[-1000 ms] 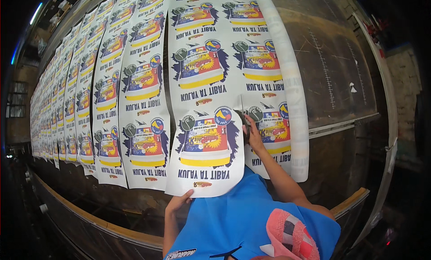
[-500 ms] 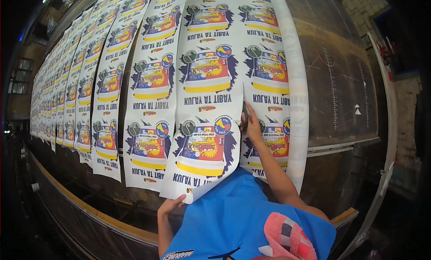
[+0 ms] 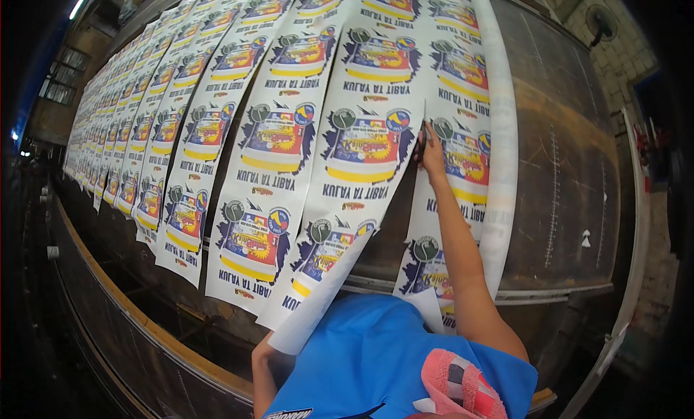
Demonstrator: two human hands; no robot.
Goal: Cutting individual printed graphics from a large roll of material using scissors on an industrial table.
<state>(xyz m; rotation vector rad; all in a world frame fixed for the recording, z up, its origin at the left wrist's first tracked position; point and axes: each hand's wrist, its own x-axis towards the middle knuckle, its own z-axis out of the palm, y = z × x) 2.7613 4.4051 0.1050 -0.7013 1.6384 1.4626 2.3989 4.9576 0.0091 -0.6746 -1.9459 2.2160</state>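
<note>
A white printed strip (image 3: 365,140) with repeated colourful designs runs away from me, its near end curling up to show a plain white underside. My left hand (image 3: 266,349) is closed at that curled near corner, fingers mostly hidden behind it. Farther forward, my right hand (image 3: 431,155) is closed around scissors (image 3: 419,146), which show only as a small dark part beside the fingers. They sit at the top of a long cut, between the strip and the right-hand printed piece (image 3: 463,155). Dark table surface shows through the widening gap below the hand.
More printed strips (image 3: 210,137) lie side by side to the left, overhanging the near edge. A rolled white edge (image 3: 500,151) borders the right piece. Beyond it stretches the dark, marked tabletop (image 3: 571,195). A wooden-edged ledge (image 3: 144,339) runs along the near left.
My right hand has moved forward with the scissors, lengthening the cut. The strip's near end has swung left and curled over more, widening the gap. My left hand has moved slightly lower.
</note>
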